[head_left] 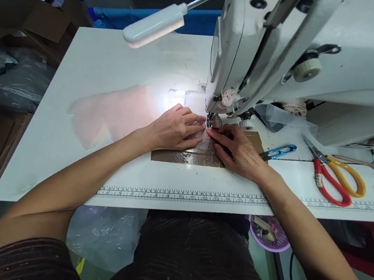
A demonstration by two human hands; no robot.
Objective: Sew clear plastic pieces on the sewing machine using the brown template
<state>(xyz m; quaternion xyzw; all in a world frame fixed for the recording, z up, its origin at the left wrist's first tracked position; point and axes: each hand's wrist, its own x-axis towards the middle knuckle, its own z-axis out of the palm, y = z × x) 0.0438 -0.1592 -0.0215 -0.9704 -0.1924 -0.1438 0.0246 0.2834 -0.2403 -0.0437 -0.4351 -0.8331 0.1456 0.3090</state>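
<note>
The sewing machine point(228, 51) stood just beyond the fingertips point(198, 118). The left hand point(176, 128) lay flat, fingers loosely spread; the right hand point(239, 152) curled, pinch unclear. Between them, touched by both, sheer fabric point(204, 143) seemed partway through stitching, remainder indeterminable.

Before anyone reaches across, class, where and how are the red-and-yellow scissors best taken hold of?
Probably by the red handle and yellow handle together, coming from the near edge of the table: the scissors lie flat, handle loops nearer that edge, blades pointing away from it.
</note>
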